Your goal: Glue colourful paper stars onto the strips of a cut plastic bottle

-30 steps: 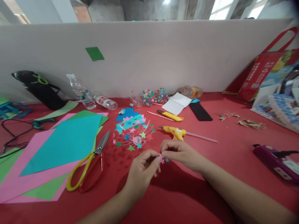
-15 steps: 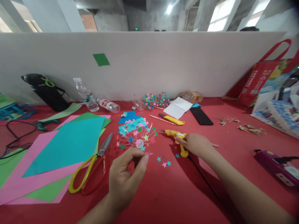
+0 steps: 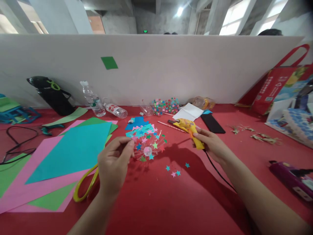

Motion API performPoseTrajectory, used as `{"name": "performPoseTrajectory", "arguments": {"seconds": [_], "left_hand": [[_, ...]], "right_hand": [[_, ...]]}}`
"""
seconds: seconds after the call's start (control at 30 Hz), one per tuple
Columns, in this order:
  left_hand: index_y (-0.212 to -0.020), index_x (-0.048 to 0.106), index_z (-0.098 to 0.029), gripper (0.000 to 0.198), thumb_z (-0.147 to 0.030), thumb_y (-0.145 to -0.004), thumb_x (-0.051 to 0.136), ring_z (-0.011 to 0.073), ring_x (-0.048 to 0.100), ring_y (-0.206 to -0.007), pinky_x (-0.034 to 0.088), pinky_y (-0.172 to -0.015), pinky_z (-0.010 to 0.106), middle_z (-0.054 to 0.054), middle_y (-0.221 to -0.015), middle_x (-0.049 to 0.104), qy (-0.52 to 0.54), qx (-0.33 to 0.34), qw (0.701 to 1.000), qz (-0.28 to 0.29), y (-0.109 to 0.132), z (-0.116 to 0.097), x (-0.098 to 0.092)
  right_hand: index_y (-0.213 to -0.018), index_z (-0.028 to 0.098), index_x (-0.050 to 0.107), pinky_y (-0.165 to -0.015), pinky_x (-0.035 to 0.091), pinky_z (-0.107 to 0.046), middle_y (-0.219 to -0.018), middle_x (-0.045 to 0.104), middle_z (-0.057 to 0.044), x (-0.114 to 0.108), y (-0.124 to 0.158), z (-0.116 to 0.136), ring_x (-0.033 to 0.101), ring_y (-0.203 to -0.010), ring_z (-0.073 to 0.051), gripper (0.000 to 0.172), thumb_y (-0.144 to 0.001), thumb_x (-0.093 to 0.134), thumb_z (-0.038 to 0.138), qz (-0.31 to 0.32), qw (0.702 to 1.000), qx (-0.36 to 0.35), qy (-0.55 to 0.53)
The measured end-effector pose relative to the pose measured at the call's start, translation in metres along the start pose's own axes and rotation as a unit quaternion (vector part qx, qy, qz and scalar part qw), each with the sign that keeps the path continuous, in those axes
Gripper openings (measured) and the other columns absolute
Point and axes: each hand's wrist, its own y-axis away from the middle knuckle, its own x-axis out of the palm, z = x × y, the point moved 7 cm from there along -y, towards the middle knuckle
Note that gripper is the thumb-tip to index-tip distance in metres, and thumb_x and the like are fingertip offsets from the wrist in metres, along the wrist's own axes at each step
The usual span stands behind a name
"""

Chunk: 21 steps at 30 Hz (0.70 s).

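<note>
My left hand (image 3: 114, 161) is closed in a pinch at the left edge of a clear plastic bottle piece (image 3: 147, 151) cut into splayed strips, with colored paper stars on the strips. The fingertips seem to grip one strip; the exact hold is partly hidden. My right hand (image 3: 210, 143) is wrapped around the handle of a yellow hot glue gun (image 3: 189, 125), raised above the table with its nozzle pointing left. Several loose paper stars (image 3: 173, 174) lie between the hands. Yellow-handled scissors (image 3: 83, 186) are partly covered by my left arm.
Colored paper sheets (image 3: 70, 150) cover the left side. Bottles (image 3: 114, 110), a star-filled bottle (image 3: 166, 106), white paper (image 3: 188, 112) and a black phone (image 3: 212, 123) stand or lie toward the back partition. A purple power strip (image 3: 290, 179) sits right; the glue gun's cord (image 3: 217, 169) trails forward.
My right hand has lifted the glue gun off the table, up and slightly right. My left hand has moved left and up to the cut bottle's edge; the pink bit at its fingertips no longer shows.
</note>
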Motion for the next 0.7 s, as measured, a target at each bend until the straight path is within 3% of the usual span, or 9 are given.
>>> {"name": "performPoseTrajectory", "arguments": {"seconds": [0.07, 0.13, 0.23, 0.33, 0.53, 0.63, 0.7], "left_hand": [[-0.077, 0.066, -0.020, 0.007, -0.023, -0.082, 0.064, 0.0086, 0.049, -0.050, 0.041, -0.047, 0.020, -0.005, -0.056, 0.054, -0.034, 0.018, 0.999, 0.021, 0.006, -0.004, 0.006], [-0.075, 0.065, -0.020, 0.008, -0.022, -0.082, 0.062, 0.0085, 0.049, -0.050, 0.041, -0.048, 0.020, -0.005, -0.057, 0.055, -0.059, 0.039, 0.997, 0.043, 0.012, -0.010, 0.013], [-0.075, 0.065, -0.021, 0.010, -0.021, -0.084, 0.060, 0.0076, 0.047, -0.047, 0.039, -0.046, 0.019, -0.006, -0.055, 0.054, -0.076, 0.075, 0.992, 0.073, 0.019, -0.018, 0.021], [-0.074, 0.064, -0.022, 0.011, -0.019, -0.084, 0.059, 0.0070, 0.046, -0.045, 0.038, -0.045, 0.019, -0.007, -0.053, 0.052, -0.084, 0.095, 0.989, 0.075, 0.021, -0.021, 0.023], [-0.079, 0.063, -0.021, 0.007, -0.020, -0.085, 0.059, 0.0074, 0.048, -0.046, 0.040, -0.045, 0.018, -0.006, -0.056, 0.054, -0.086, 0.075, 0.990, 0.079, 0.021, -0.016, 0.023], [-0.079, 0.062, -0.020, 0.007, -0.020, -0.085, 0.058, 0.0069, 0.048, -0.046, 0.040, -0.045, 0.017, -0.007, -0.056, 0.053, -0.091, 0.077, 0.990, 0.076, 0.022, -0.015, 0.023], [-0.077, 0.062, -0.020, 0.009, -0.019, -0.085, 0.058, 0.0065, 0.047, -0.045, 0.039, -0.045, 0.017, -0.007, -0.055, 0.052, -0.099, 0.081, 0.989, 0.072, 0.022, -0.015, 0.023]], "right_hand": [[-0.091, 0.019, 0.058, -0.059, 0.051, -0.028, -0.073, 0.064, -0.003, 0.012, 0.013, 0.015, 0.062, -0.061, -0.016, 0.034, -0.077, 0.060, 0.050, 0.051, 0.990, -0.003, -0.133], [-0.080, 0.019, 0.056, -0.047, 0.045, -0.025, -0.058, 0.058, 0.001, 0.030, 0.028, 0.029, 0.054, -0.048, -0.012, 0.025, -0.072, 0.066, 0.040, 0.137, 0.954, 0.009, -0.268], [-0.082, 0.018, 0.058, -0.038, 0.037, -0.023, -0.064, 0.062, 0.000, 0.050, 0.048, 0.046, 0.044, -0.037, -0.007, 0.021, -0.071, 0.066, 0.034, 0.213, 0.912, 0.009, -0.351], [-0.088, 0.017, 0.061, -0.039, 0.036, -0.021, -0.073, 0.065, -0.002, 0.059, 0.057, 0.048, 0.045, -0.040, -0.006, 0.024, -0.073, 0.069, 0.034, 0.220, 0.915, 0.004, -0.338], [-0.084, 0.018, 0.066, -0.053, 0.045, -0.023, -0.076, 0.063, -0.003, 0.069, 0.068, 0.045, 0.051, -0.055, -0.009, 0.040, -0.078, 0.066, 0.058, 0.211, 0.934, -0.046, -0.284], [-0.086, 0.019, 0.066, -0.063, 0.048, -0.027, -0.078, 0.063, -0.003, 0.070, 0.075, 0.047, 0.056, -0.067, -0.014, 0.038, -0.083, 0.062, 0.057, 0.205, 0.941, -0.087, -0.255], [-0.088, 0.020, 0.065, -0.059, 0.046, -0.026, -0.075, 0.061, -0.003, 0.070, 0.078, 0.049, 0.054, -0.066, -0.015, 0.036, -0.085, 0.060, 0.056, 0.196, 0.946, -0.101, -0.237]]}}
